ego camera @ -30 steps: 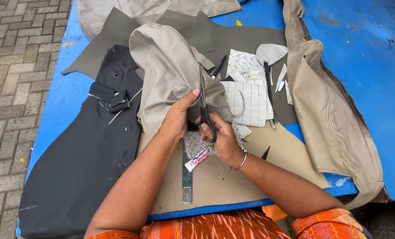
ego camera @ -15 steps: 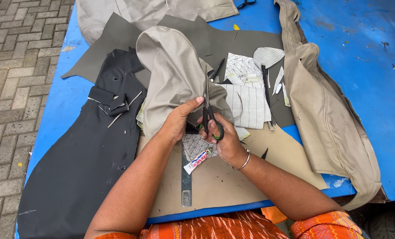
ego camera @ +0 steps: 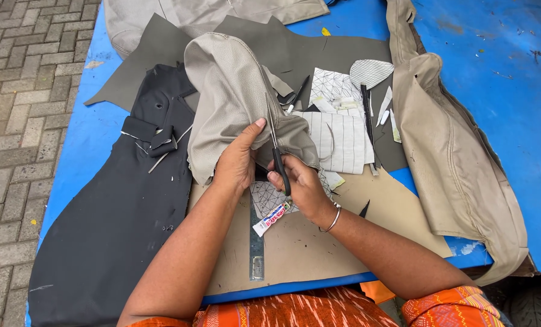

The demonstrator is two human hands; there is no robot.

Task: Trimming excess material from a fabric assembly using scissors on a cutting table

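Beige leatherette, a folded cover piece [ego camera: 234, 103], is pinched at its lower edge by the left hand [ego camera: 237, 163], fingers closed on the material. Black-handled scissors [ego camera: 276, 151] are gripped by the right hand [ego camera: 301, 188], fingers closed through the loops, with the blades pointing toward twelve o'clock along the fold. The cutting step appears to be in hand; the next move would seem to call for the fold to be kept taut while the blades are guided along the seam.

One pair of scissors is counted, and one steel ruler [ego camera: 256, 242] at six o'clock of the hands, lying on tan cardboard [ego camera: 319, 242]. One small glue tube [ego camera: 271, 218] rests across it. One black fabric panel [ego camera: 119, 206] is spread at nine o'clock, and one long beige cover [ego camera: 458, 163] lies at three o'clock on the blue table [ego camera: 507, 54]. White patterned scraps [ego camera: 337, 136] are scattered at one o'clock; their exact number cannot be told.
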